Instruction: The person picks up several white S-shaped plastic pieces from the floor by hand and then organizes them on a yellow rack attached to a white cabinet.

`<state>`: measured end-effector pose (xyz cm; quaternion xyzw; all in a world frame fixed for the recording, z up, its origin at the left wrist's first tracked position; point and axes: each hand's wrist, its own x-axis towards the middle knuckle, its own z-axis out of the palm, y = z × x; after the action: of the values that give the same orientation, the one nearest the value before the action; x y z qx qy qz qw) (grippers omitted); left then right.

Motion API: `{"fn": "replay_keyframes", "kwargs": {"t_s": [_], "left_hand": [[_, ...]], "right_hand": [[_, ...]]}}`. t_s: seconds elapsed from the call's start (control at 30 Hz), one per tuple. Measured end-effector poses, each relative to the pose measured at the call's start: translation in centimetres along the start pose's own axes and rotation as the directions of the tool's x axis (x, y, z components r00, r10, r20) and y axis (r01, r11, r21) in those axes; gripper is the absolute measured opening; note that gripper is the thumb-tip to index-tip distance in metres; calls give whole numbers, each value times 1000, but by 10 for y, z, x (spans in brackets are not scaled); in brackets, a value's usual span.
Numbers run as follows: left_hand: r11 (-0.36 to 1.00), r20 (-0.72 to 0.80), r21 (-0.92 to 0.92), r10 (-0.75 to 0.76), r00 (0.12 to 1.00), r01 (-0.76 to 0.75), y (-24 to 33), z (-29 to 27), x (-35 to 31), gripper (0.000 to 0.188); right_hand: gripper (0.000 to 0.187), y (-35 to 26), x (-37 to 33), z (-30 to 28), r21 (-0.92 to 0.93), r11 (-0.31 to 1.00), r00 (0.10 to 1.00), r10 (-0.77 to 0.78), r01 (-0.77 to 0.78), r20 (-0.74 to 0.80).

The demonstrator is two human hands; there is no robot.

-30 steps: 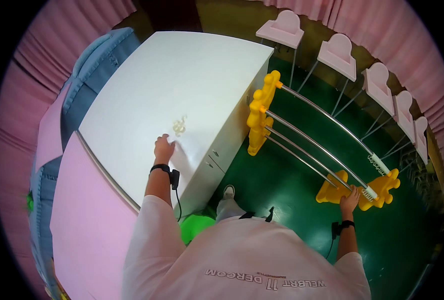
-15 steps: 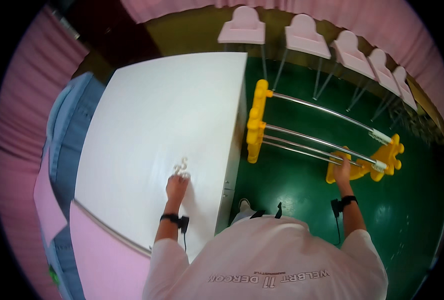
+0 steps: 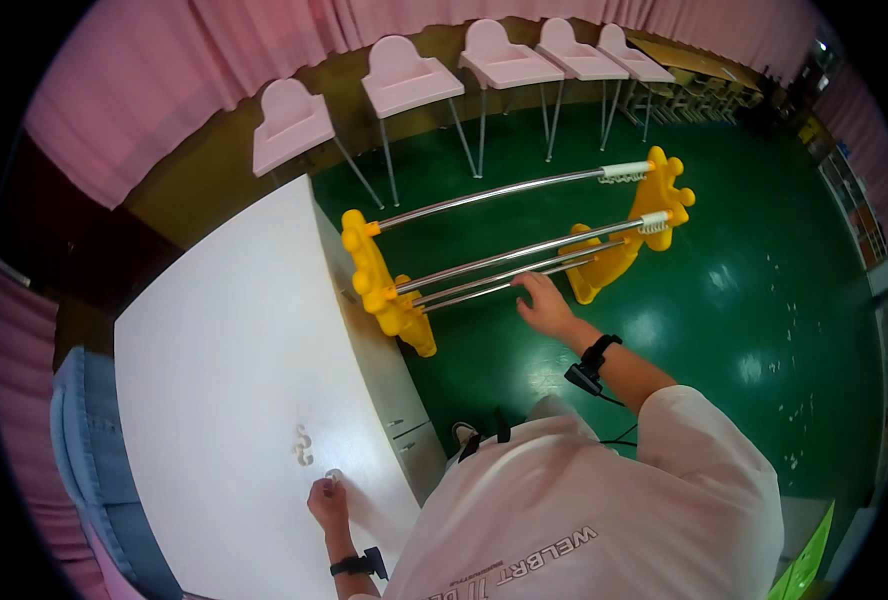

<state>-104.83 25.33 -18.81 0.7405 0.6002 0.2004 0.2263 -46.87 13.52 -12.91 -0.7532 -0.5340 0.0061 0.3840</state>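
On the white cabinet top, my left hand (image 3: 328, 503) is closed, its fingertips pinching a small white hook (image 3: 334, 475). Just beyond it lie a few more white S-shaped hooks (image 3: 304, 446). My right hand (image 3: 546, 305) is beside the lower metal bars of a yellow-ended rack (image 3: 369, 275); its fingers are loosely bent and apart, with nothing seen in them. Whether the fingertips touch a bar I cannot tell. White hooks (image 3: 654, 224) hang bunched at the right end of a middle bar, and another row (image 3: 624, 175) sits on the top bar.
The white cabinet (image 3: 214, 350) fills the left, with the rack standing against its right side on a green floor (image 3: 684, 330). Several pink high chairs (image 3: 409, 80) line the curtained far wall. Blue padded furniture (image 3: 94, 440) stands left of the cabinet.
My view has turned right. My right hand has come away from the rack's right end toward the middle of the lower bars. My left hand has drawn back from the hook pile with a hook.
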Motion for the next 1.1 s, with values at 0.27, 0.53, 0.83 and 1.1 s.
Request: {"fn": "replay_keyframes", "kwargs": {"t_s": [0.27, 0.53, 0.83, 1.1], "left_hand": [[993, 46, 19, -121, 992, 120, 5, 7, 0, 19], [858, 71, -384, -342, 937, 342, 45, 47, 6, 22], [630, 604, -700, 272, 749, 335, 435, 225, 12, 17], [679, 698, -702, 597, 395, 214, 584, 350, -13, 19]], "right_hand": [[28, 32, -20, -36, 64, 993, 993, 94, -99, 71], [30, 97, -21, -117, 113, 979, 985, 170, -171, 20], [40, 90, -24, -176, 328, 944, 937, -76, -43, 342], [30, 170, -49, -212, 351, 926, 969, 54, -139, 242]]}}
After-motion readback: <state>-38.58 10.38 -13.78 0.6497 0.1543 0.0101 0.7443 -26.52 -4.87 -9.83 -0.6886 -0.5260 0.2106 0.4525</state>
